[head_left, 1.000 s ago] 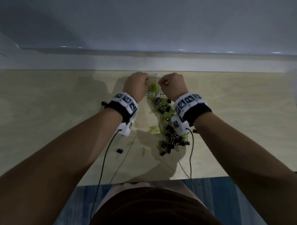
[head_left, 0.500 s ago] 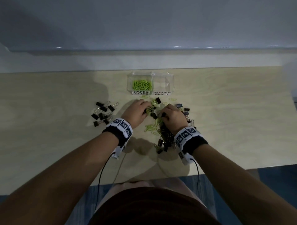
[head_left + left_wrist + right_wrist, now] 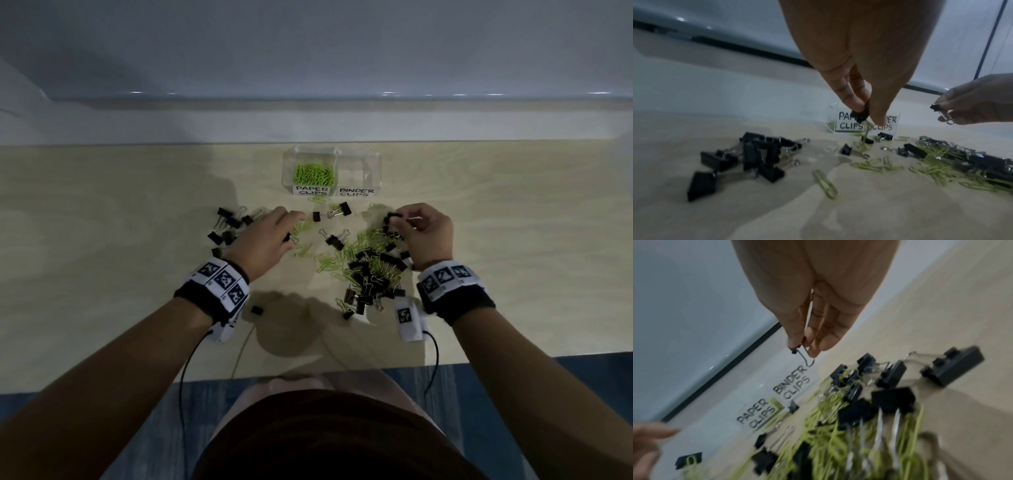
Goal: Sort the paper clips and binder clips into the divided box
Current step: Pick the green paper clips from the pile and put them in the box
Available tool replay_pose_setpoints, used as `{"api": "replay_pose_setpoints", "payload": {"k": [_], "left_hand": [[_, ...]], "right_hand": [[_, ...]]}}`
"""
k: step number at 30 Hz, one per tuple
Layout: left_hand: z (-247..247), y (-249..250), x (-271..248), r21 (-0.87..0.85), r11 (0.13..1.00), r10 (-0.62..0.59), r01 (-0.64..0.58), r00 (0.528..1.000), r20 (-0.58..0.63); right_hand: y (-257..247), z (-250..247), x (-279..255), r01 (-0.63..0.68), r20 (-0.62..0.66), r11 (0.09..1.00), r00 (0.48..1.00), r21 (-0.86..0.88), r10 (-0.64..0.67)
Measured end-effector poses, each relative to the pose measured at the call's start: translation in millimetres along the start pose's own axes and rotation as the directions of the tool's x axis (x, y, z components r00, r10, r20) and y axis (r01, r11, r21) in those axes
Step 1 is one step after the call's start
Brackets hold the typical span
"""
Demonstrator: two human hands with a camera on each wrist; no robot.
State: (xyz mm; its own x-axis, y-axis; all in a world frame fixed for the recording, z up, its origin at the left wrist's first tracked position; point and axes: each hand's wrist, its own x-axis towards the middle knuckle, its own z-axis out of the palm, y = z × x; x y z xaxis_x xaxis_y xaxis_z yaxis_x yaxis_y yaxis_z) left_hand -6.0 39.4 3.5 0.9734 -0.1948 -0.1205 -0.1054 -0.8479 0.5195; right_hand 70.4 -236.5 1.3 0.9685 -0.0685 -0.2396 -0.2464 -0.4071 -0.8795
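A clear divided box (image 3: 373, 161) stands at the back of the table; its "PAPER CLIPS" side holds green paper clips (image 3: 313, 174), its "BINDER CLIPS" side (image 3: 359, 169) looks bare. A mixed pile of black binder clips and green paper clips (image 3: 370, 263) lies in front. My left hand (image 3: 863, 112) hovers left of the pile and pinches a black binder clip (image 3: 860, 115) with a green paper clip (image 3: 865, 132) dangling below. My right hand (image 3: 397, 221), above the pile's far right, pinches a small binder clip (image 3: 797, 350) by its body and wire handle.
A separate group of black binder clips (image 3: 227, 228) lies left of my left hand. Two linked binder clips (image 3: 330, 214) sit just before the box. One stray clip (image 3: 257, 310) is near my left wrist. Wrist cables trail over the table's front edge (image 3: 308, 371).
A second ago both hands were over the box, then dropped together into the pile. Now they have parted, left hand moving left, right hand right, each lifting a binder clip.
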Motion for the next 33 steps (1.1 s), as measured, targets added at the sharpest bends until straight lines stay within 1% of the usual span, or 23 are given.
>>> {"api": "replay_pose_setpoints", "payload": {"k": [2, 3, 6, 8, 9, 11, 12, 14, 16, 17, 19, 21, 23, 25, 27, 28, 29, 31, 33], "left_hand": [[-7.9, -2.7, -4.4, 0.043, 0.999, 0.019, -0.02, 1.0, 0.002], [-10.3, -5.0, -6.8, 0.036, 0.999, 0.007, -0.006, 1.0, -0.003], [-9.6, -17.4, -15.8, -0.078, 0.991, -0.106, 0.106, 0.994, -0.001], [-4.3, -28.8, -22.5, -0.11, 0.975, -0.193, 0.192, 0.981, 0.0], [-1.4, -34.0, -26.1, -0.098, 0.969, -0.227, 0.225, 0.974, -0.012], [3.9, -39.7, -31.4, -0.009, 0.967, -0.255, 0.255, 0.964, -0.069], [6.0, -39.8, -32.2, 0.05, 0.966, -0.247, 0.253, 0.964, -0.1], [9.7, -34.4, -27.8, 0.097, 0.97, -0.21, 0.223, 0.969, -0.126], [13.5, -24.4, -16.3, 0.062, 0.982, -0.175, 0.181, 0.98, -0.091], [15.7, -19.9, -9.0, 0.05, 0.985, -0.163, 0.166, 0.985, -0.056], [19.6, -15.6, 4.8, 0.058, 0.987, -0.152, 0.151, 0.988, 0.029], [21.8, -15.0, 14.9, 0.076, 0.989, -0.134, 0.128, 0.987, 0.091], [22.0, -16.1, 19.7, 0.08, 0.991, -0.113, 0.105, 0.987, 0.111], [21.2, -19.1, 20.5, 0.077, 0.991, -0.121, 0.113, 0.986, 0.112], [20.2, -23.8, 18.2, 0.067, 0.989, -0.136, 0.129, 0.984, 0.115], [19.0, -26.4, 16.1, 0.061, 0.989, -0.14, 0.133, 0.984, 0.112], [17.9, -29.3, 13.5, 0.054, 0.989, -0.14, 0.135, 0.985, 0.097], [13.6, -36.4, 9.0, 0.044, 0.986, -0.159, 0.158, 0.987, 0.005], [6.8, -43.1, 6.5, 0.047, 0.969, -0.235, 0.242, 0.965, -0.119]], "right_hand": [[3.1, -7.7, 9.4, 0.003, -0.088, 0.997, 0.996, -0.077, -0.01], [5.8, -10.7, 14.6, 0.003, -0.112, 0.991, 0.994, -0.134, -0.018], [16.6, -15.8, 27.2, -0.014, -0.096, 0.944, 0.995, -0.329, -0.019], [21.1, -15.1, 30.5, -0.009, -0.054, 0.879, 0.998, -0.477, -0.018], [21.0, -12.6, 29.1, 0.003, -0.037, 0.828, 0.999, -0.56, -0.029], [17.1, -2.5, 20.5, 0.08, 0.001, 0.728, 0.994, -0.681, -0.108], [13.7, 5.4, 14.0, 0.154, 0.041, 0.697, 0.984, -0.7, -0.176], [8.2, 23.4, 0.6, 0.333, 0.19, 0.654, 0.941, -0.68, -0.281], [5.6, 41.5, -9.1, 0.459, 0.362, 0.64, 0.887, -0.617, -0.287], [5.0, 49.8, -12.1, 0.493, 0.429, 0.647, 0.862, -0.582, -0.27], [2.6, 64.1, -16.1, 0.52, 0.523, 0.663, 0.824, -0.54, -0.22], [-0.1, 74.7, -16.0, 0.526, 0.565, 0.623, 0.81, -0.58, -0.158], [-2.0, 80.3, -13.2, 0.532, 0.578, 0.582, 0.807, -0.615, -0.126], [-3.5, 80.6, -10.4, 0.533, 0.585, 0.611, 0.799, -0.586, -0.136], [-2.1, 77.3, -8.9, 0.524, 0.577, 0.672, 0.798, -0.523, -0.173], [-1.3, 74.0, -8.6, 0.508, 0.557, 0.708, 0.807, -0.49, -0.194], [0.1, 69.7, -8.1, 0.48, 0.524, 0.748, 0.826, -0.457, -0.21], [3.0, 57.2, -6.1, 0.391, 0.418, 0.825, 0.883, -0.408, -0.212], [7.7, 38.8, -1.4, 0.309, 0.264, 0.862, 0.941, -0.401, -0.214]]}}
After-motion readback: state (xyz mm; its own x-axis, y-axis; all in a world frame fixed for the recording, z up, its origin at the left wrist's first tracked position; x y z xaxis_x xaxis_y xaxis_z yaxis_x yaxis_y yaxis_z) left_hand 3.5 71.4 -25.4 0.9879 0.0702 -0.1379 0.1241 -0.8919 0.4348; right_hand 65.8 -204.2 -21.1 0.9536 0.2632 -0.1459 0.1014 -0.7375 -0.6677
